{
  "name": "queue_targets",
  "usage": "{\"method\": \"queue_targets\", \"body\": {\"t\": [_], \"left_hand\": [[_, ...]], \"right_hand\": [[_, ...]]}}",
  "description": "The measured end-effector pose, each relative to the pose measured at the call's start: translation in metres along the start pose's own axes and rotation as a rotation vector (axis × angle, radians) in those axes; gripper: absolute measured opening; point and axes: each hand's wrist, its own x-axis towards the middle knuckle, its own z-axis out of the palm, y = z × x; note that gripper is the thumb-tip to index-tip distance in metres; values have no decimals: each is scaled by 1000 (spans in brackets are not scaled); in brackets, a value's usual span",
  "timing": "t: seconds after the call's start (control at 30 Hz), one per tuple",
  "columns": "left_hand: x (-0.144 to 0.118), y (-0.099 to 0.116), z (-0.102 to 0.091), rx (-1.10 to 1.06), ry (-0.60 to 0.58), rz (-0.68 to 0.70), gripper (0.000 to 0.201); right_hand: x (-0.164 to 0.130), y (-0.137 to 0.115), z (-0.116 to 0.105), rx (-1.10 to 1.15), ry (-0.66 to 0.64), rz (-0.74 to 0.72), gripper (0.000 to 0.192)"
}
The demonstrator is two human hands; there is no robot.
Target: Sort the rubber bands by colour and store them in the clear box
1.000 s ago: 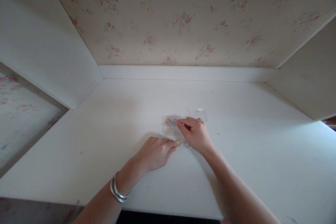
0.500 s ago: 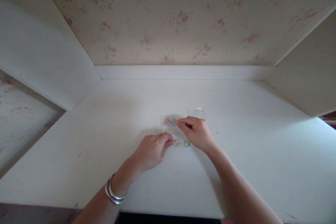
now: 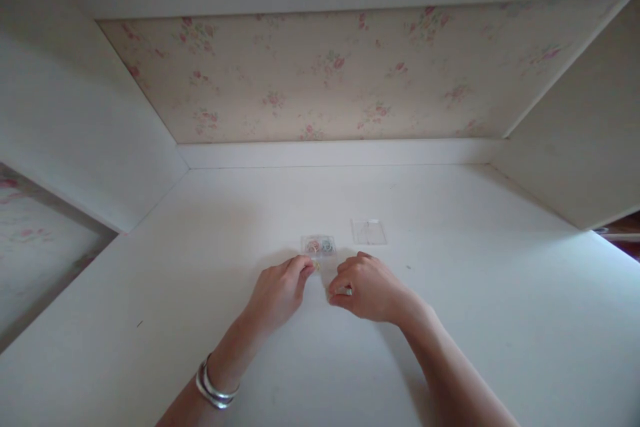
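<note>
We've got both hands down on the white worktop (image 3: 450, 320), close together, right in front of a little clear box (image 3: 319, 246) with small coloured rings in it, pinkish and greenish as far as we can make out.

Our left hand (image 3: 277, 293) is curled, its fingertips pinched narrow at the near left corner of the box. There's a tiny yellowish ring (image 3: 317, 267) right at those fingertips. Whether it's actually gripped or just touched, we can't tell, it's too small.

Our right hand (image 3: 367, 288) sits just to the right, also curled in, thumb and forefinger pinched on something small and pale (image 3: 345, 291) at the worktop. It looks like another ring, though the fingers mostly cover it.

The bit that matters: the box lies straight ahead of both hands, just beyond the fingertips, with its long side running left to right. The left hand is the nearer one, practically touching the box's near edge, while the right hand is a bit back and off to the right of it.

Further out and to the right, well apart from the hands, a flat clear lid (image 3: 369, 231) lies on the worktop. Silver bangles (image 3: 214, 387) are on the left wrist.
</note>
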Motion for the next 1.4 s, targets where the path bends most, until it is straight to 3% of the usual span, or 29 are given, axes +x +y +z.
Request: {"method": "queue_targets", "body": {"t": [0.27,0.47,0.67,0.8,1.0,1.17,1.27,1.4], "left_hand": [[-4,3,-4,-71,124,17,21],[-6,7,-9,-125,187,54,21],[-8,17,-11,-154,-35,133,24],[-9,20,-7,-96,-154,195,22],[-9,22,-3,-26,-182,215,21],[-10,22,-3,2,-190,228,23],[-10,20,-1,1,-201,237,19],[-11,17,1,27,-217,235,16]], "right_hand": [[1,-3,6,-35,4,-85,22],[2,-4,1,159,89,-45,19],[10,0,10,173,369,71,18],[17,0,22,90,434,85,18],[21,-4,23,36,406,71,22],[16,5,11,199,517,220,25],[9,16,2,300,479,269,24],[-5,32,-7,375,264,274,21]]}}
